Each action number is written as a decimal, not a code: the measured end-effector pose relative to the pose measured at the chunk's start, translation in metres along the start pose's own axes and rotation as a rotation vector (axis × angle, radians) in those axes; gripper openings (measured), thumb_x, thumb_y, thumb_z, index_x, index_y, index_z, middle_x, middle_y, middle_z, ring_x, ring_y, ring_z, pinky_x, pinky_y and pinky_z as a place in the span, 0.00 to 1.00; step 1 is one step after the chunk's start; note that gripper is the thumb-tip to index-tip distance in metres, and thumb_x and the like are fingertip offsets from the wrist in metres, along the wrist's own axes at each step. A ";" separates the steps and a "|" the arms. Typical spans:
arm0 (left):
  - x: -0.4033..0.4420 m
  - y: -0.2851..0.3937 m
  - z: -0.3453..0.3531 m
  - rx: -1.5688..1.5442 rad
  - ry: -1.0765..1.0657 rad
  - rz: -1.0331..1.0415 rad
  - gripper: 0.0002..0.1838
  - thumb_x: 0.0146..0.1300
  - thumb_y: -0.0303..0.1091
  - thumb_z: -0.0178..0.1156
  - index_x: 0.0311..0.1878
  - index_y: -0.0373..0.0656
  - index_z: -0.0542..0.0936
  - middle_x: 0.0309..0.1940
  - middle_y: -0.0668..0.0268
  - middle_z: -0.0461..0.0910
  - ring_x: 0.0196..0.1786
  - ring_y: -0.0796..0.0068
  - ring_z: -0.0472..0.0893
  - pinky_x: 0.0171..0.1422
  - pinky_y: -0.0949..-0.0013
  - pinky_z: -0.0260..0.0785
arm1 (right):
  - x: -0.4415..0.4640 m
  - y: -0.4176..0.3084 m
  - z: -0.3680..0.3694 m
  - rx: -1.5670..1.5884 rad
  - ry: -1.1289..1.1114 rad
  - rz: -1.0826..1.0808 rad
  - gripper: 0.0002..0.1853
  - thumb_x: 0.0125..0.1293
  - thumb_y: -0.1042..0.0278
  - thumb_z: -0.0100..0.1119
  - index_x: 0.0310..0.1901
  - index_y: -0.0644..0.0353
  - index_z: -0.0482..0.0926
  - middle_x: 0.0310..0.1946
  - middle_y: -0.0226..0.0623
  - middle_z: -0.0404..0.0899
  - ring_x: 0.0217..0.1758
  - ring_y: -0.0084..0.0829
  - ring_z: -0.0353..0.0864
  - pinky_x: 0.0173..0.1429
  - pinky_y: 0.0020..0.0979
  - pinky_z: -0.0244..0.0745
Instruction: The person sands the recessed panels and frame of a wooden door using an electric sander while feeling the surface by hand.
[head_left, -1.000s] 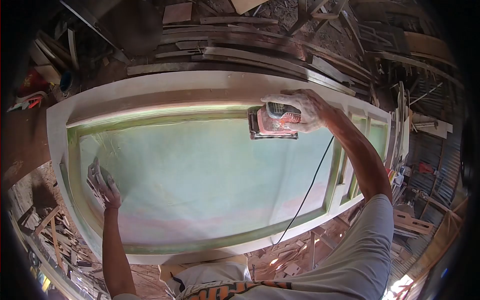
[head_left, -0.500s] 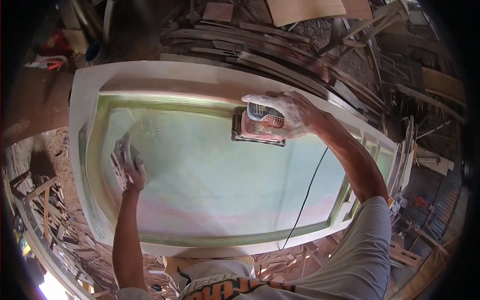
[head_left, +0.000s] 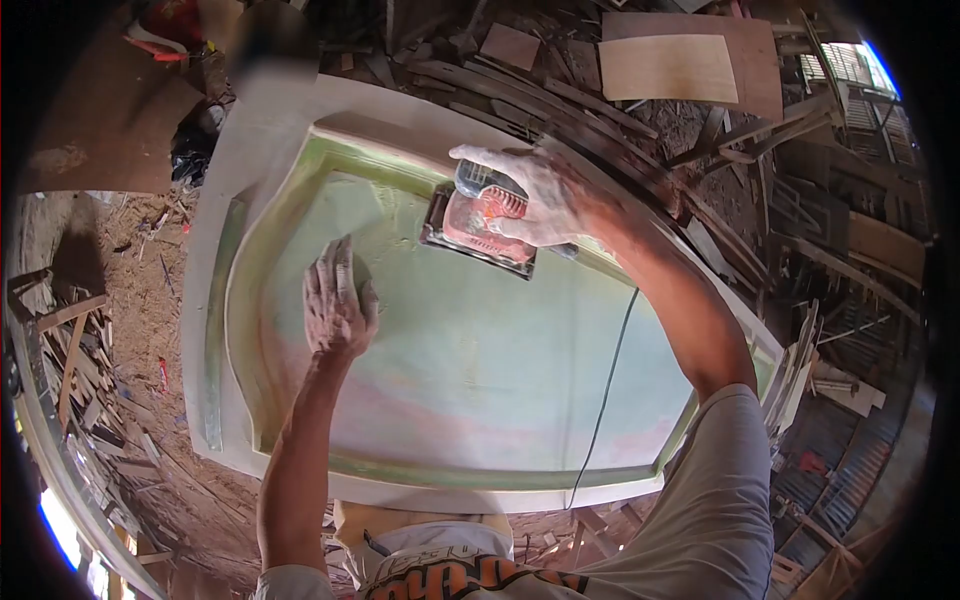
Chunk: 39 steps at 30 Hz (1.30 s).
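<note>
Red sander [head_left: 468, 222] gripped and partly hidden by right hand [head_left: 556, 197].

and the sander [head_left: 485, 222] slides left along the panel's [head_left: 480, 350] far edge, the right hand [head_left: 552, 195] riding with it, its base now slanting where it sat nearly level in view. the left hand [head_left: 338, 302] shifts in from the panel's end, and the gap between the hands shrinks. the view swings too: the panel slopes down to the right, a black bag [head_left: 195, 155] appears at left, and a pale board [head_left: 668, 68] comes into full sight up top.
</note>
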<state>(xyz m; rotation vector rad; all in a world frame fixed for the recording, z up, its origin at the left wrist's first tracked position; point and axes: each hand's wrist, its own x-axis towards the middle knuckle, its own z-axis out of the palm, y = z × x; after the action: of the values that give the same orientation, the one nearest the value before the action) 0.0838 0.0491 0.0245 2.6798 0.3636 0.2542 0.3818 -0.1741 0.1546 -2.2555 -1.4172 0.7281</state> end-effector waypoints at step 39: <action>-0.004 -0.028 0.018 -0.085 0.146 0.015 0.43 0.88 0.61 0.42 0.88 0.32 0.64 0.83 0.38 0.68 0.82 0.32 0.69 0.89 0.36 0.58 | -0.114 0.071 -0.017 0.031 -0.029 0.077 0.46 0.66 0.55 0.78 0.87 0.41 0.72 0.62 0.48 0.92 0.62 0.52 0.93 0.71 0.50 0.88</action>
<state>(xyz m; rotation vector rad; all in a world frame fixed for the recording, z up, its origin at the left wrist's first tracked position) 0.0781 0.0656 -0.0038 2.5880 0.3679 0.4610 0.4020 -0.3080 0.1541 -2.2954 -1.3293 0.8038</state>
